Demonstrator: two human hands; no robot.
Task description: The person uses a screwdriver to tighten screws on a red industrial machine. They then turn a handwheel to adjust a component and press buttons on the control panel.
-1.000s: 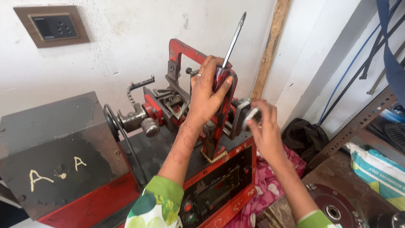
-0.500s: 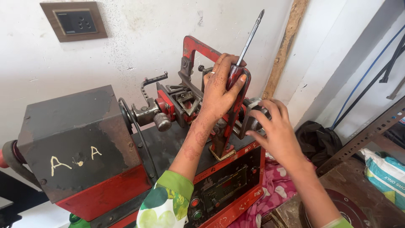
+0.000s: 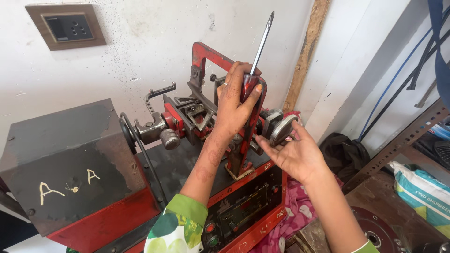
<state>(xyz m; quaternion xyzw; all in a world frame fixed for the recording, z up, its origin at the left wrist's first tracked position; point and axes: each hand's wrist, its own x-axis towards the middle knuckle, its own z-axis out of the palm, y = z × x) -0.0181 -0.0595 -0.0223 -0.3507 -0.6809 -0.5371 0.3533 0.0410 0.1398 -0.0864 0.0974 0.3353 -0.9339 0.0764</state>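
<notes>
My left hand [image 3: 235, 100] grips the upright red arm of a red and black machine [image 3: 243, 187] and also holds a red-handled screwdriver [image 3: 260, 44], whose shaft points up. My right hand [image 3: 295, 152] is open, palm up, with its fingers touching the round metal handwheel [image 3: 282, 130] at the machine's right end. Clamps and a spindle [image 3: 161, 131] sit left of my left hand. A belt runs from the spindle toward a dark grey motor box [image 3: 65, 164].
A wall socket plate [image 3: 65, 27] is fixed on the white wall at upper left. A wooden strip [image 3: 307, 51] leans right of the machine. Pink cloth [image 3: 295, 218], a metal shelf frame [image 3: 398, 140], a bag [image 3: 422, 192] and blue cables [image 3: 398, 75] lie to the right.
My right hand has opened and come off the handwheel grip, now palm up beside it. The view has shifted so the machine sits further right. My left hand stays on the arm.
</notes>
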